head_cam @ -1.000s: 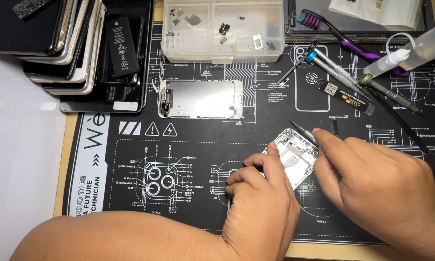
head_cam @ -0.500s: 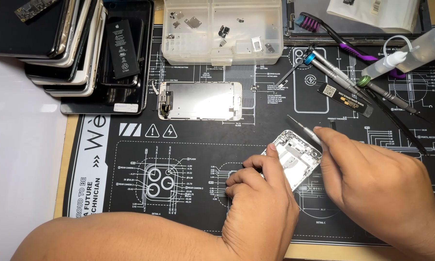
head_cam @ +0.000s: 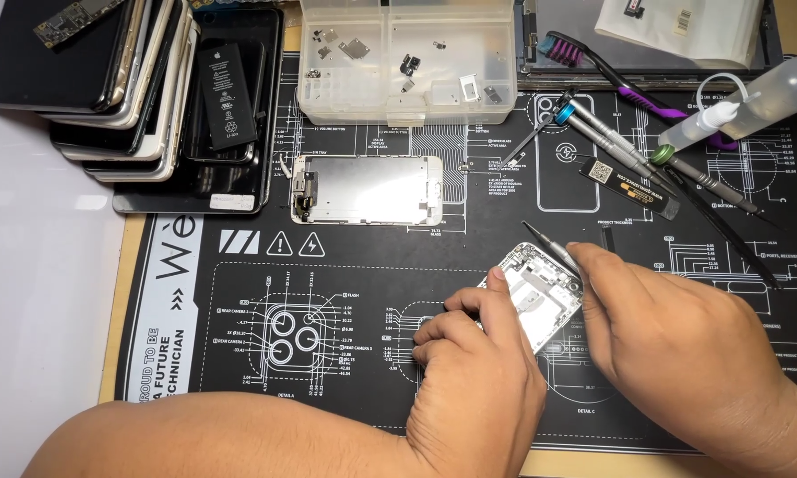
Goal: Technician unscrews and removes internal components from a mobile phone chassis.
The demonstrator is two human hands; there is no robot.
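Note:
An opened silver phone housing [head_cam: 538, 296] lies tilted on the black printed repair mat [head_cam: 345, 354]. My left hand [head_cam: 474, 381] rests on the mat and pinches the housing's left edge with thumb and forefinger. My right hand [head_cam: 682, 341] covers the housing's right side and grips thin metal tweezers [head_cam: 547, 246], whose tip sticks out up and to the left above the housing. What lies under the right palm is hidden.
A detached phone screen panel [head_cam: 367, 189] lies on the mat's middle. Behind it stands a clear parts box [head_cam: 407, 62] with small pieces. Stacked phones and a loose battery [head_cam: 226, 93] sit at top left. Screwdrivers [head_cam: 629, 155], a purple brush [head_cam: 611, 75] and a squeeze bottle [head_cam: 753, 102] lie at top right.
Both hands and the housing stay almost in place; the right hand with the tweezers has shifted only slightly over the housing.

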